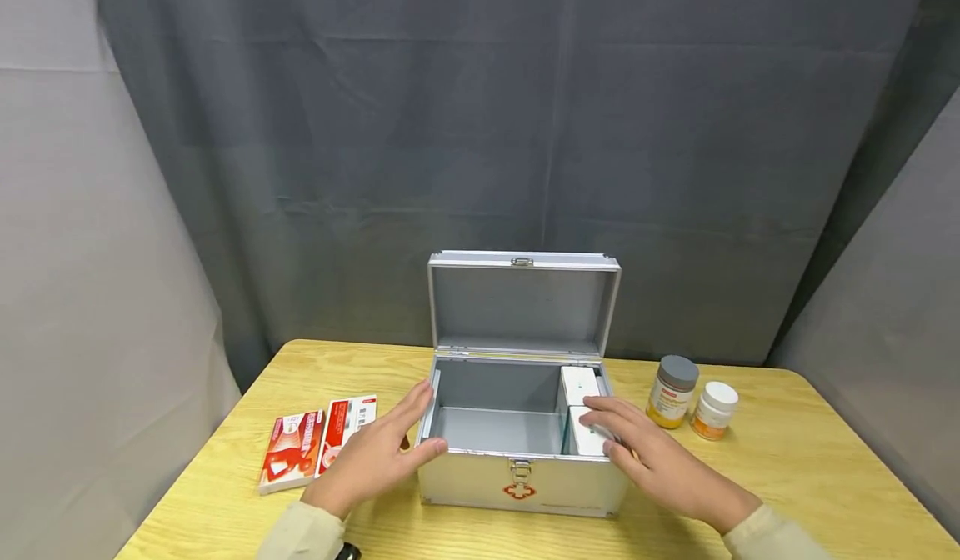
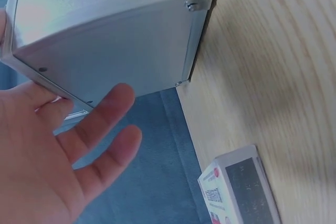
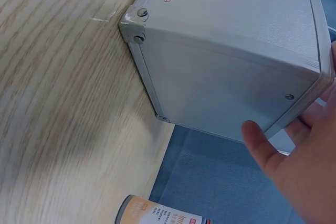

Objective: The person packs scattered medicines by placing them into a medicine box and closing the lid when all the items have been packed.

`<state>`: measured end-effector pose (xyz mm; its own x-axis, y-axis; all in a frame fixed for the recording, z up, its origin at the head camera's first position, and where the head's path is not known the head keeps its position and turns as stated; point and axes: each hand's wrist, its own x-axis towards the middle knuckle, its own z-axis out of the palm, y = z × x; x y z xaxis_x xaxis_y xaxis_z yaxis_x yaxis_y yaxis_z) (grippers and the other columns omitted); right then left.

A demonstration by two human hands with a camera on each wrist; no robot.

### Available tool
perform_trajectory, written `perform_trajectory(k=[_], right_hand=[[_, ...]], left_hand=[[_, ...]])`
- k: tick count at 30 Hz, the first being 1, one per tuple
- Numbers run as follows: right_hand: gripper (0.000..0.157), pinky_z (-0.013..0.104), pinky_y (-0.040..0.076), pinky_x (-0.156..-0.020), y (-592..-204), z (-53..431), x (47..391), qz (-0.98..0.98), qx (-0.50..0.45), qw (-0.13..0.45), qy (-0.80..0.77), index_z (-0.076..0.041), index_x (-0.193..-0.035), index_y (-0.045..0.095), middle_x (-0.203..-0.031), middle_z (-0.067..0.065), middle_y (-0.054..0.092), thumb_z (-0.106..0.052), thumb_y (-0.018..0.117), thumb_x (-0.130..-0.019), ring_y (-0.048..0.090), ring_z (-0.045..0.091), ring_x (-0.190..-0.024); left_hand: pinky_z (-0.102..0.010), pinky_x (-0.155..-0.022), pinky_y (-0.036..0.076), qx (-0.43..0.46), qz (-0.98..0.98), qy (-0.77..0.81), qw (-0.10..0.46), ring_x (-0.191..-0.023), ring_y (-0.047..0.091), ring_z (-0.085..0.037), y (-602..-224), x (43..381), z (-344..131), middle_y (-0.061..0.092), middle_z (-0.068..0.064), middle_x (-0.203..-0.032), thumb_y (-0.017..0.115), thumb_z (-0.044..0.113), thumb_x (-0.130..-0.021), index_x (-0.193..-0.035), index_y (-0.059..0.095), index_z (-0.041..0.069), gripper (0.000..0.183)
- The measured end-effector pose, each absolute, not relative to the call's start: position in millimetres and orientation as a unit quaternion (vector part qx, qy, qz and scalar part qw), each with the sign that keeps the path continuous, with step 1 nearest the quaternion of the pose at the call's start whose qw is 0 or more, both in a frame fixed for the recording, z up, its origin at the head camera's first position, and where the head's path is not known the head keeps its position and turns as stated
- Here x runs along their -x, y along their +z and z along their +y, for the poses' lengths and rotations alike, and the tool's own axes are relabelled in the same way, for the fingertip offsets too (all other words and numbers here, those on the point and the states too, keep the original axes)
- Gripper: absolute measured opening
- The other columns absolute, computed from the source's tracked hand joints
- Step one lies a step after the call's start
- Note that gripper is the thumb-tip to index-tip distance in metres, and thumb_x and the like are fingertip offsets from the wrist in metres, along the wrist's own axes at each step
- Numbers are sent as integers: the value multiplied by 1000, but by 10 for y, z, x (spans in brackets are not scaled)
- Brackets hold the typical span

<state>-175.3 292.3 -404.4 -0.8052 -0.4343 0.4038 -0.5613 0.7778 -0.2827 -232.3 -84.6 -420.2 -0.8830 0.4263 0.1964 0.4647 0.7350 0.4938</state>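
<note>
A silver first-aid case [image 1: 465, 483] with a red cross emblem stands on the table, its lid [image 1: 525, 302] raised. Two white boxes [image 1: 580, 385] stand one behind the other along the inside right wall. My left hand [image 1: 378, 460] is at the case's left rim, thumb near the front corner, fingers loosely spread. Over the right rim reaches my right hand [image 1: 660, 464], its fingertips on or just above the front white box [image 1: 587, 443]. In the wrist views, extended fingers lie beside the case's left side [image 2: 115, 51] and right side [image 3: 215, 87].
To the left lie two red and white medicine boxes [image 1: 292, 452]. At right stand a grey-capped bottle [image 1: 671, 397] and a smaller white-capped bottle [image 1: 715, 414]. A dark grey curtain [image 1: 487, 127] hangs behind the wooden table [image 1: 787, 452].
</note>
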Motion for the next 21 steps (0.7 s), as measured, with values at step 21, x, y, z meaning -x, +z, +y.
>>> perform_trajectory(k=[21], right_hand=[[32,48,47,-103,-4062,2932,1762,-928,-259,160,214,-20,-131,60,-147,2,52,-13,52,-102,48,27,-136]], left_hand=[[-53,-112,42,237,-933,-267,35,-144,44,-25,-4181,2318,-834,20,17,-164,54,66,-92,-156,30,25,80]])
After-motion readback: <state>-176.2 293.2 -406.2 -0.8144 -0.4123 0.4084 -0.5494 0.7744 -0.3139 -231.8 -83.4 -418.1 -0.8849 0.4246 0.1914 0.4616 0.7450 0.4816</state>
